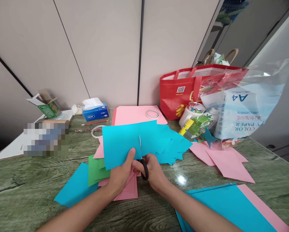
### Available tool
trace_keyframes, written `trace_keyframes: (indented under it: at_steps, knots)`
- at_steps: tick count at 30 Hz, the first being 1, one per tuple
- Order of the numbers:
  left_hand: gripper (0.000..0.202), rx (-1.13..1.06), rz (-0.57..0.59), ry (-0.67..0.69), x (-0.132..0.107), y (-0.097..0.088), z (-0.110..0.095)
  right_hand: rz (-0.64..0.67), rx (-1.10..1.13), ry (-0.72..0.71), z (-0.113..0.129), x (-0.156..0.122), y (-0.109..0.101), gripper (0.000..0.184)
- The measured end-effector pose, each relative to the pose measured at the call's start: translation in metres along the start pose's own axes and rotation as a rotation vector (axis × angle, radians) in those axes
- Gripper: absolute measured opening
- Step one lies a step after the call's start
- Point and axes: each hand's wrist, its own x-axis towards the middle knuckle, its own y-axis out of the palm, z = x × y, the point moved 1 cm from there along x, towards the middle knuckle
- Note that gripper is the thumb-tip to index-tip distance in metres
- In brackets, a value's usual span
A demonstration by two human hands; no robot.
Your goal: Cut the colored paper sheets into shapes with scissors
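Note:
My left hand (121, 174) pinches the lower edge of a bright blue sheet of paper (125, 141), holding it up over the table. My right hand (153, 170) is closed round black-handled scissors (143, 166); their blades (140, 145) stand upright in a cut running up the middle of the sheet. Beneath the hands lie pink (130, 190), green (96, 170) and blue (74, 190) paper pieces, with more blue offcuts (173, 148) to the right.
A red bag (178, 93), a clear bag of A4 colour paper (243, 106), a jar (191, 112) and a glue stick (185, 127) stand at back right. Tape rolls (152, 113), a tissue box (95, 111) and pink sheets (224, 161) lie about the green wood-grain table (26, 190).

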Motion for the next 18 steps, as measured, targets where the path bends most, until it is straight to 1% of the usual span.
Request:
trace_keyframes:
  at_steps: [1, 3, 6, 13, 15, 18]
  knots:
    - [0.027, 0.038, -0.012, 0.002, -0.001, 0.000, -0.001, -0.007, -0.001, 0.004, 0.001, 0.000, 0.000, 0.040]
    - [0.028, 0.059, -0.007, 0.056, -0.001, 0.001, -0.002, -0.022, -0.009, 0.015, 0.002, 0.000, 0.000, 0.041]
    - [0.027, 0.002, 0.010, 0.134, 0.000, 0.002, -0.001, -0.031, -0.027, 0.027, 0.003, 0.000, 0.001, 0.042]
    - [0.021, -0.093, -0.050, 0.124, 0.003, 0.002, 0.003, -0.028, -0.022, 0.032, 0.003, 0.001, 0.001, 0.042]
    - [0.020, -0.121, -0.035, 0.128, 0.003, 0.003, 0.005, -0.029, -0.015, 0.029, 0.003, 0.001, 0.001, 0.042]
    - [0.023, -0.122, 0.025, 0.102, 0.004, 0.004, 0.010, -0.021, -0.001, 0.010, 0.002, 0.001, 0.001, 0.041]
